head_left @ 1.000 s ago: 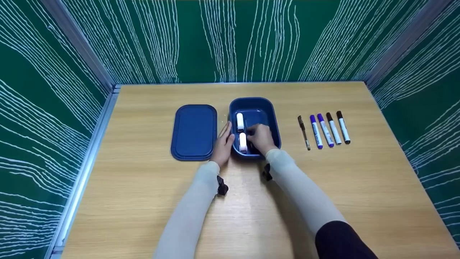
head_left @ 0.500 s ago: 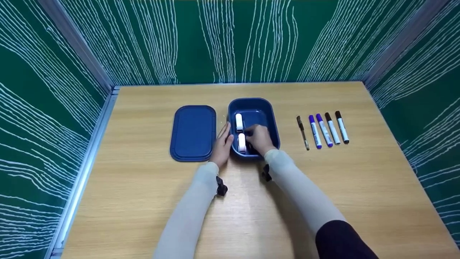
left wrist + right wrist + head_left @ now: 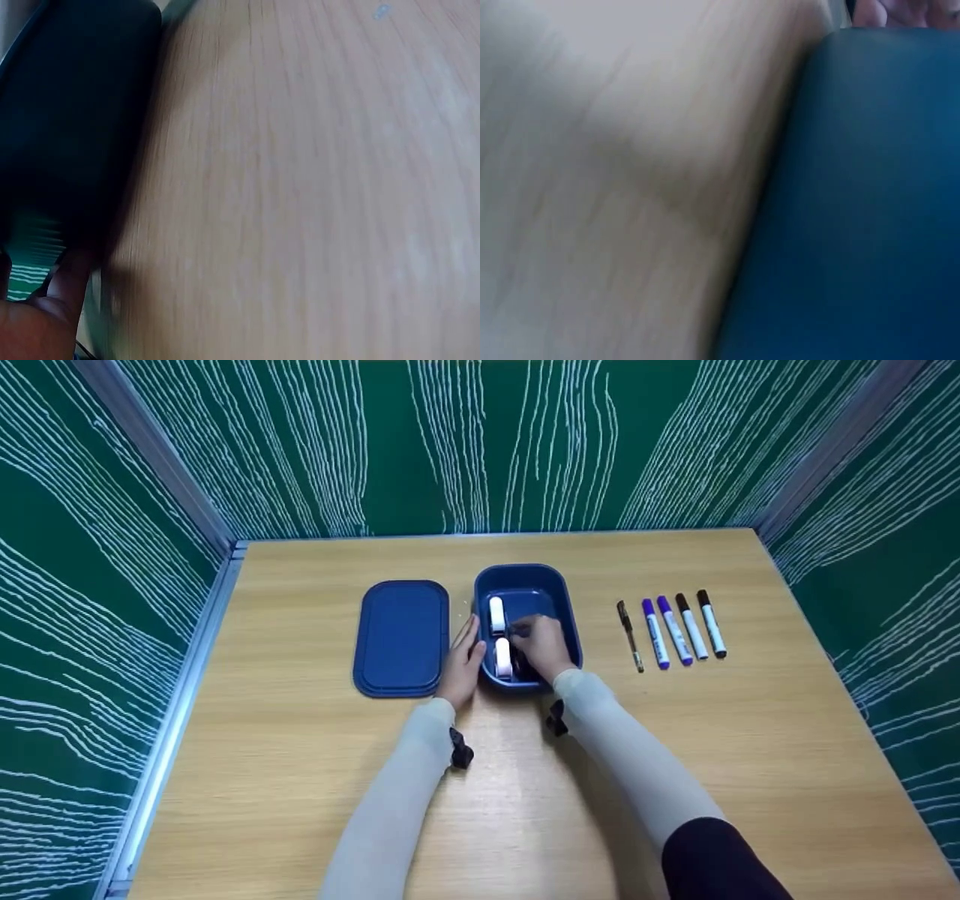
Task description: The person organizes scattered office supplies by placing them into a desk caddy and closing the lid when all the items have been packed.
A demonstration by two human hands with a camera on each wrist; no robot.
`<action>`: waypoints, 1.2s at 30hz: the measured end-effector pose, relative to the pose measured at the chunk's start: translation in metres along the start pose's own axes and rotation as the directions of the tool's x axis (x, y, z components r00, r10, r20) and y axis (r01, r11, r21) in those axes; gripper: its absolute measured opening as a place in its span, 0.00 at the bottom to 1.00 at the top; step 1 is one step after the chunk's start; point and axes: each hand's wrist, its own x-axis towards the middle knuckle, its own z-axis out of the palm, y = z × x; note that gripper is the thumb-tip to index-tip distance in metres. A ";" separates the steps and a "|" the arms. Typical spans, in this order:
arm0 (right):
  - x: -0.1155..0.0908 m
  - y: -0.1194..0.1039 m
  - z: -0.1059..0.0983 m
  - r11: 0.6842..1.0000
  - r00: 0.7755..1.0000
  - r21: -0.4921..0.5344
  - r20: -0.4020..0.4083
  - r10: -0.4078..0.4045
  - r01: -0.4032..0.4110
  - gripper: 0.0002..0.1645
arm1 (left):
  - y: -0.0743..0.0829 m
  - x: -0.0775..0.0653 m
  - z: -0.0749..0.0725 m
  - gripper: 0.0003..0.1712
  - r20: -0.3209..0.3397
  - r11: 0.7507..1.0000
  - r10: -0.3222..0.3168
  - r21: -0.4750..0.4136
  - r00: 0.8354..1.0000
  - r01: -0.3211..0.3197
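A deep blue box [image 3: 559, 585] stands uncovered in the middle of the table. Along its left inner side lie two white, round-ended objects [image 3: 497, 615], one behind the other. My left hand [image 3: 459, 664] rests with fairly straight fingers along the outside of the box's left wall; part of it shows beside the dark wall in the left wrist view. Reaching inside, my right hand [image 3: 544, 645] has curled fingers pinching a small dark object [image 3: 519, 629] next to the white ones. The hand covers most of that object, and its kind is hidden.
A flat blue lid [image 3: 403, 637] lies left of the box. To the right, a thin dark pen [image 3: 630, 636] is in a row with two purple-capped markers [image 3: 655, 634] and two dark-capped markers [image 3: 712, 624]. Green walls with white lines [image 3: 420, 450] surround the wooden table [image 3: 285, 750].
My right hand's fingers have shifted slightly inside the box, and more of the dark object shows at the fingertips. My left hand keeps its place on the wall.
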 end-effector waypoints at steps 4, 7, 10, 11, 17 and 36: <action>0.000 -0.003 -0.014 0.998 0.996 0.044 -0.079 -0.046 0.050 0.14 | 0.000 0.001 0.000 0.30 0.003 1.000 -0.002 0.009 1.000 0.002; 0.003 -0.001 -0.034 0.994 0.985 0.054 -0.150 -0.085 0.094 0.13 | 0.000 0.002 0.000 0.30 0.005 1.000 -0.004 0.010 1.000 0.004; 0.004 0.008 -0.061 0.996 0.980 0.068 -0.192 -0.041 0.055 0.13 | 0.001 0.003 0.001 0.30 0.007 1.000 -0.017 0.005 1.000 0.017; 0.004 0.015 -0.071 0.997 0.978 0.060 -0.205 -0.027 0.040 0.13 | 0.002 0.003 0.001 0.30 0.009 1.000 -0.024 0.004 1.000 0.024; -0.003 0.068 -0.116 0.997 0.972 -0.013 -0.224 0.073 -0.078 0.18 | 0.002 0.002 0.001 0.30 0.019 0.999 -0.048 0.007 0.999 0.048; -0.033 0.126 -0.110 0.959 0.975 -0.213 -0.156 0.156 -0.187 0.19 | 0.003 0.000 0.000 0.30 0.014 0.999 -0.039 0.023 0.999 0.039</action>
